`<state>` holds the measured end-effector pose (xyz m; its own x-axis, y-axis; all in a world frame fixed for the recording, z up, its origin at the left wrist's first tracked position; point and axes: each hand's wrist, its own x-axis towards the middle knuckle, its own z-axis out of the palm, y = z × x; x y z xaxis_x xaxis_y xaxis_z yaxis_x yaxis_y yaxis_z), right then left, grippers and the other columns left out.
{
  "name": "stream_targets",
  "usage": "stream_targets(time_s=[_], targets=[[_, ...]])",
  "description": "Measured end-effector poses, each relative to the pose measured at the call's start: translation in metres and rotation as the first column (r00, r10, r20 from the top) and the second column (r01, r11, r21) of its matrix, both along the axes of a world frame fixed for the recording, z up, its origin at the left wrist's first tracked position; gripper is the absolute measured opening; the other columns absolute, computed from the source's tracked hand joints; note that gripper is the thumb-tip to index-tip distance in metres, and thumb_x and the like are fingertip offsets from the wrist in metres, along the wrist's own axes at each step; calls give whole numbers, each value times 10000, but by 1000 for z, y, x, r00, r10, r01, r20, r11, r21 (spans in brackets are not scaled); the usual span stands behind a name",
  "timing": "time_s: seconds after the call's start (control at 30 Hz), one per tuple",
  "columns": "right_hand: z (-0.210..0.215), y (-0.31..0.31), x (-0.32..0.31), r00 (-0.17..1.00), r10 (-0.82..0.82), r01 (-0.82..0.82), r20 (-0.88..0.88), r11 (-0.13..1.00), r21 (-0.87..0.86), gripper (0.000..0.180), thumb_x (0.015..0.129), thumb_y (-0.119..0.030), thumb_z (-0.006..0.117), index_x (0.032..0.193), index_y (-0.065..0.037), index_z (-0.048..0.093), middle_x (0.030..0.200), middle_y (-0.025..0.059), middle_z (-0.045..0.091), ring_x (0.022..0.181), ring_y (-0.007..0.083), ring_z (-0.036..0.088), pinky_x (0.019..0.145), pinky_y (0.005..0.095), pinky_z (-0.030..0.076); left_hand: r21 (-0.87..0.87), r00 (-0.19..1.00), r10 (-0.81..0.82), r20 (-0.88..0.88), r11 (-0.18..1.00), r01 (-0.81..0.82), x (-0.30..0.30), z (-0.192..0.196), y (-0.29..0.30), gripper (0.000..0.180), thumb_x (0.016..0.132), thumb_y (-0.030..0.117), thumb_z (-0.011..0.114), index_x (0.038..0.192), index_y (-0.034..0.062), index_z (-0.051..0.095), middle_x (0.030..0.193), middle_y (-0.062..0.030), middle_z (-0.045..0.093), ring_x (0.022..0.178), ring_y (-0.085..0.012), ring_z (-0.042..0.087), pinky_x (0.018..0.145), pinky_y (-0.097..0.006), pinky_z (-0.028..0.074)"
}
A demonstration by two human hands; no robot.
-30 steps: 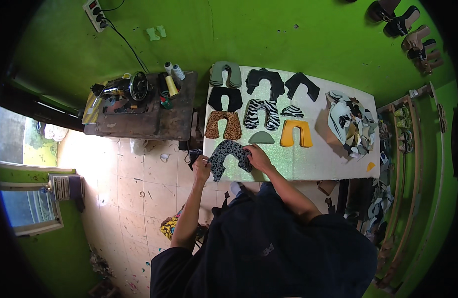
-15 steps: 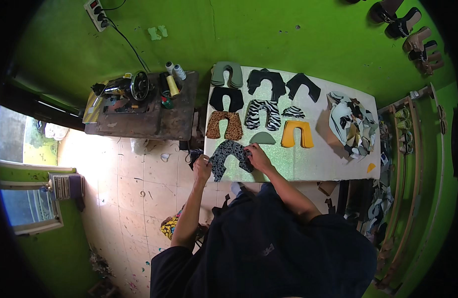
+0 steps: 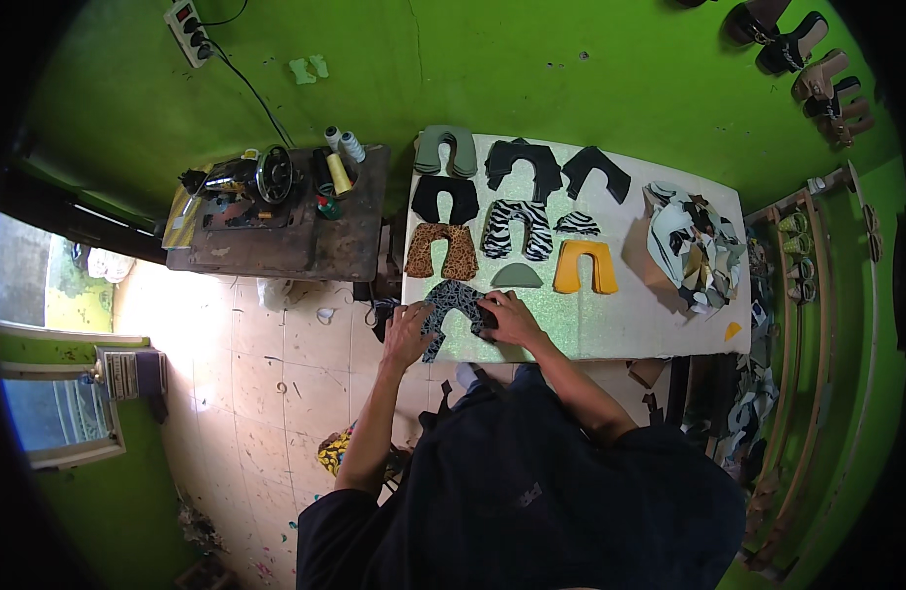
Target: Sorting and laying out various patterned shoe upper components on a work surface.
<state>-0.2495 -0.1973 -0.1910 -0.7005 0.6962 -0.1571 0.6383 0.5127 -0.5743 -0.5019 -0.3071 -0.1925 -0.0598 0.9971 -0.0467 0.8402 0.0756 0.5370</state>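
Note:
A black and grey patterned U-shaped piece of material (image 3: pixel 451 294) lies at the near left corner of the white table (image 3: pixel 610 329), its two legs toward me. My left hand (image 3: pixel 408 335) is on its left side, fingers bent over the edge. My right hand (image 3: pixel 512 322) grips its right side, with the fingertips at the leg. Just beyond lie a leopard-print U-shaped piece (image 3: pixel 424 258) and a small green half-round piece (image 3: pixel 517 276). A zebra-print U-shaped stack (image 3: pixel 499 218) and a yellow U-shaped stack (image 3: pixel 570 265) are farther to the right.
Black U-shaped pieces (image 3: pixel 525 162) and a green stack (image 3: pixel 430 147) line the table's far side. A box of scraps (image 3: pixel 694 251) stands at the right. Left of the table is a sewing machine (image 3: pixel 238 187) on a dark stand (image 3: pixel 305 246), with thread cones (image 3: pixel 352 147).
The patterned piece has settled lower onto the table. My left hand has moved right and over its edge, its fingers now more spread. My right hand has shifted slightly down its right side.

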Motion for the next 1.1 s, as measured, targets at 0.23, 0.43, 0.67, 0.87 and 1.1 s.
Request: stream_targets(time_s=[0.23, 0.43, 0.67, 0.87, 1.1], targets=[[-5, -8, 3, 990, 46, -63, 130, 990, 125, 848, 628, -252, 876, 1384, -176, 499, 1350, 61, 456, 1141, 345, 489, 922, 461, 454, -147, 989, -54, -139, 989, 34, 2, -10, -3, 713, 659, 204, 849, 1318, 211, 577, 1412, 3, 485, 1281, -296, 436, 983, -499, 406], [-2, -12, 7, 998, -1, -5, 64, 997, 81, 791, 696, -287, 839, 1393, -159, 486, 1386, 98, 455, 1202, 356, 475, 998, 451, 428, -158, 987, -62, -150, 987, 38, 4, 1, -2, 639, 718, 209, 813, 1313, 220, 579, 1430, -26, 462, 1293, -308, 420, 993, -509, 400], [46, 6, 45, 915, -224, 237, -336, 972, -4, 703, 854, -328, 723, 1426, -49, 424, 1421, 210, 463, 1317, 393, 429, 1109, 443, 350, 263, 920, -88, 381, 965, -17, 15, 46, 35, 610, 901, 270, 687, 1386, -15, 450, 1311, -235, 549, 1261, -396, 480, 1054, -438, 383], [95, 8, 105, 657, -533, 540, -532, 826, -161, 621, 877, -299, 724, 1385, -50, 471, 1329, 162, 562, 1113, 276, 608, 930, 367, 498, 31, 542, -30, 840, 1000, 7, 73, 75, 88, 610, 998, 352, 521, 1490, 50, 320, 1482, -149, 393, 1366, -259, 383, 1103, -376, 323], [120, 2, 216, 438, -694, 738, -572, 641, -211, 541, 884, -235, 715, 1341, -38, 502, 1268, 126, 610, 1057, 234, 634, 874, 349, 526, -94, 452, 9, 892, 982, 165, 198, 118, 134, 520, 987, 403, 525, 1423, 142, 412, 1438, -50, 443, 1286, -198, 456, 1007, -395, 410]])
